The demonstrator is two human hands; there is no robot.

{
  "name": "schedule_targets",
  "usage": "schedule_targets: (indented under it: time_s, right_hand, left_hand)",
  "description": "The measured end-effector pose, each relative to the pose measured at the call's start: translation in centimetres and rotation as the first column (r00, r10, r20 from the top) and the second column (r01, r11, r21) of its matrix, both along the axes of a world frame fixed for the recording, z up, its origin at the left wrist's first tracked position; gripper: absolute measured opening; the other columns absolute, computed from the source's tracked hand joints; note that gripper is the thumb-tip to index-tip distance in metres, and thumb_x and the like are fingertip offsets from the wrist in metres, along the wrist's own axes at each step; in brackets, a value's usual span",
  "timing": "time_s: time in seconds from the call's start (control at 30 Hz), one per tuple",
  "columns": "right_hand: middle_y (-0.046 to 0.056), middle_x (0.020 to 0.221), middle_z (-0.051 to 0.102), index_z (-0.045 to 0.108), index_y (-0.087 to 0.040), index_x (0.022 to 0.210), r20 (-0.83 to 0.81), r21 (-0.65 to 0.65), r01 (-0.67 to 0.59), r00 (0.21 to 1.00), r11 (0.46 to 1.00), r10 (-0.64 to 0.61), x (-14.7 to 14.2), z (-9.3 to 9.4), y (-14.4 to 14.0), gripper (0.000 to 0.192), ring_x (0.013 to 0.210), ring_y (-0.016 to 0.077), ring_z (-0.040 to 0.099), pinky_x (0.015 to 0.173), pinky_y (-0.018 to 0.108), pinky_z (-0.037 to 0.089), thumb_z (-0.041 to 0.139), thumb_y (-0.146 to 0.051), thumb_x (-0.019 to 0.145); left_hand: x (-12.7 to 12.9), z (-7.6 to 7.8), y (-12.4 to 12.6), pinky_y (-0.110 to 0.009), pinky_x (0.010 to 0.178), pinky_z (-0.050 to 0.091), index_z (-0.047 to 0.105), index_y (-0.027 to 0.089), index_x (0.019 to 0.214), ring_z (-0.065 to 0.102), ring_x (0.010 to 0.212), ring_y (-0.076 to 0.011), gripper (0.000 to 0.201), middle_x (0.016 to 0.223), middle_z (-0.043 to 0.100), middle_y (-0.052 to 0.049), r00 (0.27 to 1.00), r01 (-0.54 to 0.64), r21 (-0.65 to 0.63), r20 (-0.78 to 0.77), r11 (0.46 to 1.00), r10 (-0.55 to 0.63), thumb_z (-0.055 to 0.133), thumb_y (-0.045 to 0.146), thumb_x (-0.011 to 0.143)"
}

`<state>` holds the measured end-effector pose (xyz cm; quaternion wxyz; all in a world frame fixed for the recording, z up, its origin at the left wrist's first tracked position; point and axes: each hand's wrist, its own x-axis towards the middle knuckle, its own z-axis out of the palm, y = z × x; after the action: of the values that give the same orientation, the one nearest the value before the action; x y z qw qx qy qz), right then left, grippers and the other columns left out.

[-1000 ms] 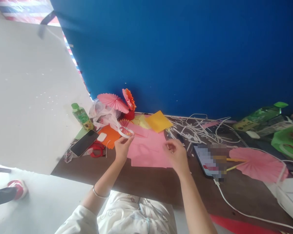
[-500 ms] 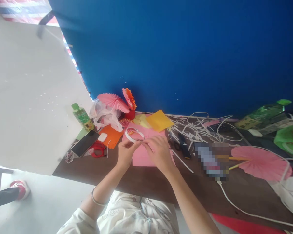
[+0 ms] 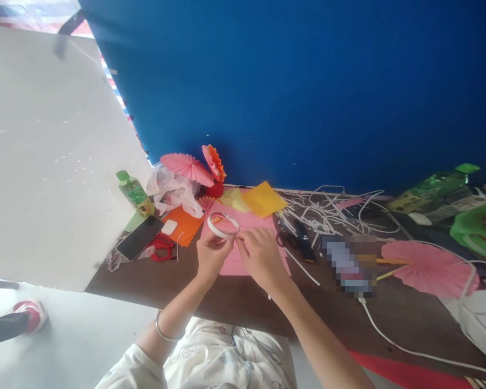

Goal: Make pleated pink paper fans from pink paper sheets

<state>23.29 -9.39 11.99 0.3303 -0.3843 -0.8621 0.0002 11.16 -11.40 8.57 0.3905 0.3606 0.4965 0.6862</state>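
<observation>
A thin white ring [image 3: 223, 234], which looks like a roll of tape, stands tilted above the pink paper [image 3: 237, 265]. My left hand [image 3: 213, 254] is closed and pinches the ring's near right side between thumb and fingers. My right hand [image 3: 261, 254] meets it there, thumb and forefinger pressed together at the ring's edge. What the right fingertips hold is too small to make out. Under both hands lie the pink sheets, with a yellow sheet [image 3: 264, 199] behind them and a small folded paper fan [image 3: 208, 203] to the left.
Left on the brown table [image 3: 243, 308] are a phone [image 3: 140, 237], red-handled scissors [image 3: 162, 247], orange paper [image 3: 190, 229] and a green-capped bottle [image 3: 134, 194]. White paper strips [image 3: 324, 210], dark scissors [image 3: 287, 239], a charging phone [image 3: 348, 265] and a pink fan [image 3: 429, 269] lie right. Behind rises a blue panel [image 3: 291, 97].
The right hand's fingers have shifted slightly at the ring's edge, and the ring stays in the left hand. A tiny white scrap shows below the right wrist. The view has moved a little.
</observation>
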Motion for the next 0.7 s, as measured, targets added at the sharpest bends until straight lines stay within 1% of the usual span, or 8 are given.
schedule_targets:
  time_s: [0.17,0.27,0.43,0.47,0.53,0.57,0.6,0.7]
  right_hand:
    - [0.009,0.076,0.056,0.057,-0.014,0.079,0.078,0.131,0.057,0.995,0.990,-0.068,-1.0,-0.6,-0.1,0.023,0.076,0.0214,0.048,0.069,0.035,0.034,0.036,-0.014,0.088]
    - [0.010,0.076,0.056,0.058,-0.013,0.080,0.160,0.193,0.065,0.982,0.979,-0.097,-1.4,-0.9,-0.1,0.025,0.076,0.0223,0.048,0.066,0.035,0.032,0.034,-0.013,0.088]
    - [0.008,0.071,0.056,0.058,-0.014,0.079,0.256,0.214,-0.021,0.966,0.977,-0.036,-0.1,-1.1,0.0,0.028,0.072,0.0206,0.048,0.064,0.034,0.031,0.032,-0.005,0.085]
    - [0.008,0.073,0.057,0.057,-0.015,0.080,0.209,0.169,-0.023,0.978,0.985,-0.014,0.6,-1.2,0.1,0.026,0.074,0.0204,0.049,0.066,0.034,0.032,0.033,-0.006,0.086]
    - [0.007,0.075,0.059,0.056,-0.017,0.079,0.016,0.008,0.019,1.000,1.000,-0.019,2.1,-1.4,0.6,0.021,0.077,0.0199,0.051,0.071,0.034,0.035,0.036,-0.015,0.087]
    - [0.006,0.075,0.059,0.055,-0.018,0.077,-0.091,-0.119,0.039,0.995,0.992,-0.050,2.9,-1.6,0.9,0.019,0.077,0.0194,0.052,0.072,0.034,0.037,0.039,-0.021,0.087]
    - [0.005,0.075,0.059,0.054,-0.018,0.077,-0.193,-0.260,0.055,0.975,0.964,-0.108,3.6,-1.7,1.3,0.017,0.076,0.0189,0.053,0.073,0.033,0.039,0.042,-0.026,0.086]
    - [0.006,0.078,0.061,0.055,-0.018,0.078,-0.367,-0.613,-0.004,0.887,0.790,-0.280,5.3,-2.2,1.9,0.020,0.076,0.0187,0.056,0.073,0.032,0.044,0.051,-0.037,0.079]
  left_hand:
    - [0.6,-0.7,0.1,-0.033,0.075,0.055,0.069,0.012,0.078,0.065,0.074,-0.0197,0.021,0.074,0.069,-0.007,0.992,-0.116,0.008,-0.041,0.993,0.116,0.071,0.022,0.059]
    - [0.8,-1.2,0.5,-0.030,0.069,0.054,0.069,0.012,0.077,0.065,0.070,-0.0187,0.021,0.072,0.069,-0.006,0.989,-0.128,-0.026,-0.076,0.991,0.126,0.070,0.023,0.060]
    - [-1.7,-1.6,2.1,-0.026,0.065,0.050,0.067,0.009,0.080,0.063,0.069,-0.0172,0.026,0.074,0.069,-0.008,0.981,-0.190,-0.140,-0.055,0.972,0.184,0.064,0.031,0.067]
    - [-2.6,-1.7,2.5,-0.027,0.066,0.050,0.066,0.009,0.081,0.063,0.070,-0.0175,0.027,0.075,0.069,-0.008,0.985,-0.166,-0.144,-0.067,0.976,0.157,0.062,0.032,0.069]
    - [-4.6,-1.9,2.9,-0.026,0.066,0.048,0.066,0.011,0.079,0.063,0.072,-0.0182,0.021,0.075,0.068,-0.007,0.962,-0.006,-0.192,-0.270,0.981,-0.047,0.063,0.028,0.068]
    - [-5.5,-2.1,3.1,-0.026,0.064,0.047,0.065,0.012,0.074,0.063,0.070,-0.0189,0.014,0.070,0.067,-0.007,0.896,0.031,-0.260,-0.420,0.965,-0.142,0.062,0.024,0.067]
    - [-6.3,-2.4,3.1,-0.026,0.063,0.046,0.064,0.013,0.069,0.063,0.068,-0.0192,0.008,0.067,0.066,-0.006,0.793,-0.012,-0.305,-0.583,0.952,-0.177,0.060,0.020,0.068]
    - [-8.0,-3.3,2.7,-0.030,0.061,0.043,0.061,0.014,0.068,0.061,0.069,-0.0227,0.010,0.069,0.062,-0.010,0.347,-0.193,-0.384,-0.887,0.903,-0.303,0.052,0.011,0.071]
